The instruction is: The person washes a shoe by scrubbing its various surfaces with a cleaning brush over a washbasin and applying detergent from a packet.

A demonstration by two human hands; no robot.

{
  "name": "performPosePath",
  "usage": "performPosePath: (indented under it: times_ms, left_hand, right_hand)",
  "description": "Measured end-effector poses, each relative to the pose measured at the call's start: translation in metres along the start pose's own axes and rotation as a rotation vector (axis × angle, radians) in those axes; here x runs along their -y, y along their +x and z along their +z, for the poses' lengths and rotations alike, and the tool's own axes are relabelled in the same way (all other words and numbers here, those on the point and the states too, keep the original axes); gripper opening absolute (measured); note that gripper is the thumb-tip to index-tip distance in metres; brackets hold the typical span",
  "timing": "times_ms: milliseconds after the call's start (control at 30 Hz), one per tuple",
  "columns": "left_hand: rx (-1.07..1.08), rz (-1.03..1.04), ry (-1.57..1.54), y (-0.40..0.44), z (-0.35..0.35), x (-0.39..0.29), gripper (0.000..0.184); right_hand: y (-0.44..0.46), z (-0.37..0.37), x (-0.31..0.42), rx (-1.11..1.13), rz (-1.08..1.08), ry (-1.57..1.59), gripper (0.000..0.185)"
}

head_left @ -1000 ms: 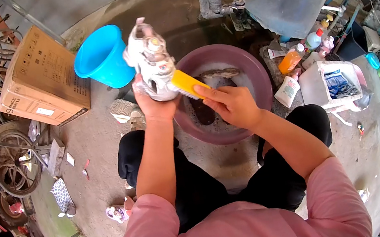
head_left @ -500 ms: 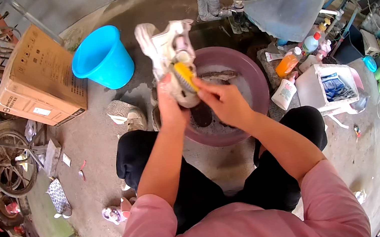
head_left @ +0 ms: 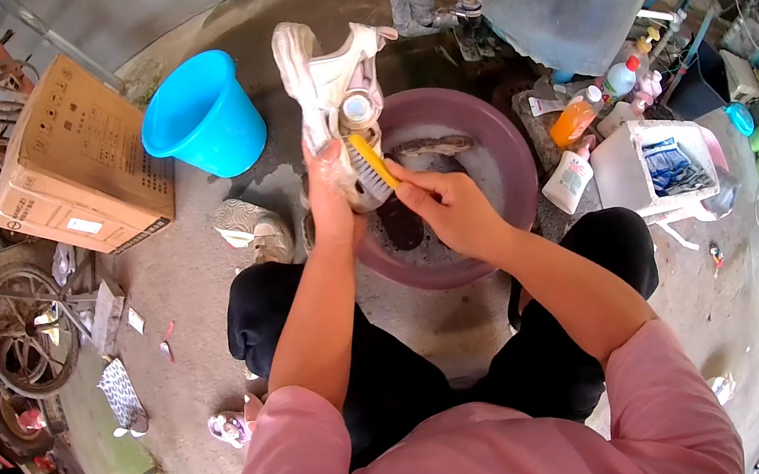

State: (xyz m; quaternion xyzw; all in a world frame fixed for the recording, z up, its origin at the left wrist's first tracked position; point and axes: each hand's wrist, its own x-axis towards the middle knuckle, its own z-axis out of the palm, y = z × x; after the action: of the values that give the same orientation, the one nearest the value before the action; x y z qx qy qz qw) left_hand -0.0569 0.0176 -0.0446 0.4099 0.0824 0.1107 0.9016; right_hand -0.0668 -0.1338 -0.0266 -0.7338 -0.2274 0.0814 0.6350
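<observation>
Concrete floor (head_left: 181, 318) spreads around the person, with a cardboard box (head_left: 66, 155) at the upper left of the frame and a blue bucket (head_left: 228, 127) beside it. Near the centre stands a purple basin (head_left: 509, 138) with foamy water (head_left: 482, 186); a dark item (head_left: 401, 226) lies inside, but I cannot tell what it is. Above the basin's left edge, the pale shoe (head_left: 336, 92) is raised in the left hand (head_left: 330, 195), which grips its lower end; some of these fingers are hidden behind it. The right hand (head_left: 446, 212) has its fingers closed on the lower end of a yellow brush (head_left: 374, 162), whose bristles face the shoe and seem to touch it. I judge that the step in hand is scrubbing the shoe's lower part. Another stroke would call for a firm left grip and light, even pressure from the brush.
</observation>
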Motion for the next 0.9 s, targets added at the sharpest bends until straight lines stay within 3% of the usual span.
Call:
performPosePath:
  times_ms: [33, 100, 167, 267, 400, 467, 533, 600, 633, 733, 833, 900]
  left_hand:
    - [-0.009, -0.010, 0.000, -0.003, 0.003, 0.008, 0.046]
    - [0.032, -0.051, -0.042, -0.016, 0.013, 0.018, 0.060]
    - [0.050, 0.019, 0.003, -0.019, 0.022, 0.019, 0.059]
    - [0.036, -0.007, 0.037, -0.016, 0.024, 0.010, 0.059]
    - [0.079, 0.008, 0.067, -0.005, 0.011, -0.007, 0.061]
    - [0.067, 0.066, 0.223, -0.011, 0.016, 0.002, 0.064]
    - [0.127, 0.224, 0.598, -0.016, 0.007, 0.018, 0.068]
    - [0.177, 0.188, 0.549, -0.013, 0.006, 0.023, 0.068]
    - [0.160, 0.145, 0.387, -0.017, 0.019, 0.017, 0.067]
    - [0.109, -0.055, 0.017, -0.018, 0.026, 0.010, 0.063]
    - [0.071, -0.229, -0.049, -0.015, 0.007, 0.014, 0.061]
    - [0.062, -0.191, 0.093, -0.015, 0.005, 0.010, 0.060]
  right_hand:
    - [0.006, 0.003, -0.011, -0.087, -0.115, -0.095, 0.032]
    - [0.016, -0.007, -0.015, -0.112, -0.031, -0.333, 0.031]
    - [0.021, -0.008, -0.022, -0.183, -0.036, -0.562, 0.031]
    - [0.013, -0.002, -0.014, -0.170, -0.006, -0.558, 0.034]
    - [-0.003, -0.009, 0.005, 0.070, 0.167, -0.268, 0.035]
    - [0.002, -0.019, 0.012, 0.150, 0.317, -0.240, 0.036]
    - [0.008, -0.019, -0.018, 0.039, 0.193, -0.241, 0.035]
    - [0.008, -0.014, -0.035, -0.120, 0.032, -0.260, 0.034]
    - [0.003, -0.009, -0.024, -0.172, 0.075, -0.443, 0.032]
    - [0.011, -0.014, -0.011, -0.186, -0.139, -0.824, 0.032]
    - [0.009, -0.009, -0.005, -0.100, -0.008, -0.809, 0.032]
    - [0.005, -0.013, -0.006, -0.015, 0.123, -0.388, 0.034]
